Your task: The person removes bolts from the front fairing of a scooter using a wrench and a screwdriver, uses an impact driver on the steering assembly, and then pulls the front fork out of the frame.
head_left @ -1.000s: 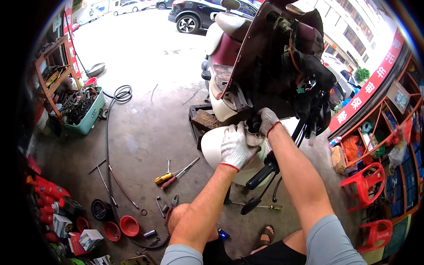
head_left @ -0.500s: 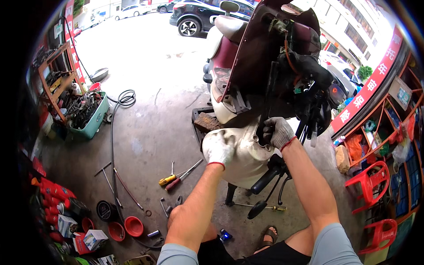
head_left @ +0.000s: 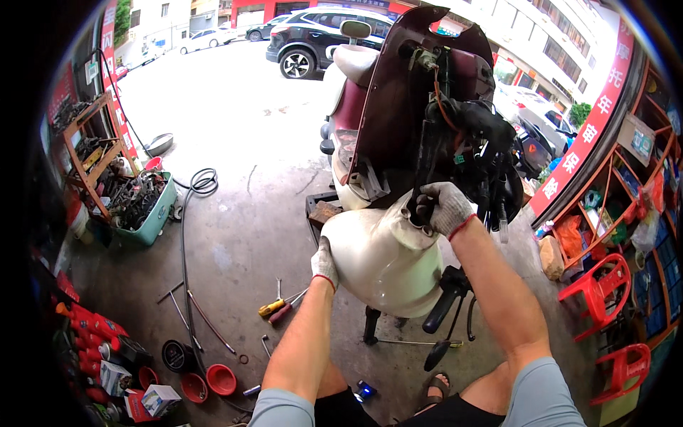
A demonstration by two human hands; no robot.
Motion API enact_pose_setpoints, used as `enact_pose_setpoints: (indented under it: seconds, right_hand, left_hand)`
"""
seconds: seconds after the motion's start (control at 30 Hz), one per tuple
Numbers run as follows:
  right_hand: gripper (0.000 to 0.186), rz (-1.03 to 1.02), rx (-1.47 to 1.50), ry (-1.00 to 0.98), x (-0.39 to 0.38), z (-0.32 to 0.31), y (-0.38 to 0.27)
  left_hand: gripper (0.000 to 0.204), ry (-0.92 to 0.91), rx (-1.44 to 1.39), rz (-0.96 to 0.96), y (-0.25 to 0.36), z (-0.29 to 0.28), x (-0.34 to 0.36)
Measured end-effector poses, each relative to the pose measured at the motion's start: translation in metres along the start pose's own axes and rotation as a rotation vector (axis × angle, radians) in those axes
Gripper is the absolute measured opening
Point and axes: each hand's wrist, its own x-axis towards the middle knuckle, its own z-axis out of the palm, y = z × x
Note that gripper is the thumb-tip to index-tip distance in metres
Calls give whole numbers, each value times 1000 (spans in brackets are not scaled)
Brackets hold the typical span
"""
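My left hand (head_left: 324, 262), in a white glove with a red cuff, grips the left edge of a large white scooter front panel (head_left: 377, 263). My gloved right hand (head_left: 446, 208) has its fingers curled at the panel's upper neck, beside the black steering column (head_left: 428, 160); exactly what they hold is hard to make out. Above stands the partly dismantled scooter with a maroon shield (head_left: 388, 107), exposed wiring and a black handlebar grip (head_left: 441, 309) hanging low at the right of the white panel.
On the concrete lie screwdrivers (head_left: 277, 307), a black hose (head_left: 183, 263), red bowls (head_left: 221, 378) and a teal tub (head_left: 146, 220) of parts. Red plastic chairs (head_left: 594, 288) and an orange shelf (head_left: 626, 199) stand at the right; cars (head_left: 316, 39) are outside.
My left hand has moved left and down from the panel's top to its side edge. My right hand stayed near the neck. More of the white panel shows between them.
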Motion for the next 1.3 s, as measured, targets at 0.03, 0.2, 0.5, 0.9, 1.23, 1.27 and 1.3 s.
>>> enact_pose_setpoints:
  seconds: [0.03, 0.2, 0.5, 0.9, 1.23, 1.27, 1.3]
  right_hand:
    - [13, 12, -3, -25, -4, 6, -5]
    - [16, 25, -93, -95, -18, 1, -36]
    - [11, 92, -319, -219, -27, 19, -86]
    - [10, -71, -556, -367, -38, 28, -126]
    - [15, -238, -712, -284, -72, 62, -123]
    - [13, -344, -916, -374, -61, 43, -140]
    - [13, -421, -1104, -431, -54, 41, -139]
  left_hand:
    - [66, 20, -6, 74, -2, 0, 3]
    - [62, 43, -129, 15, -1, 41, -55]
    - [57, -150, -417, 4, 10, 65, -95]
    - [57, -222, -565, -118, 28, 88, -151]
    - [68, -599, -615, -114, 43, 76, -158]
    - [67, -621, -617, -155, 42, 86, -163]
    - [67, -612, -611, -154, 52, 82, -164]
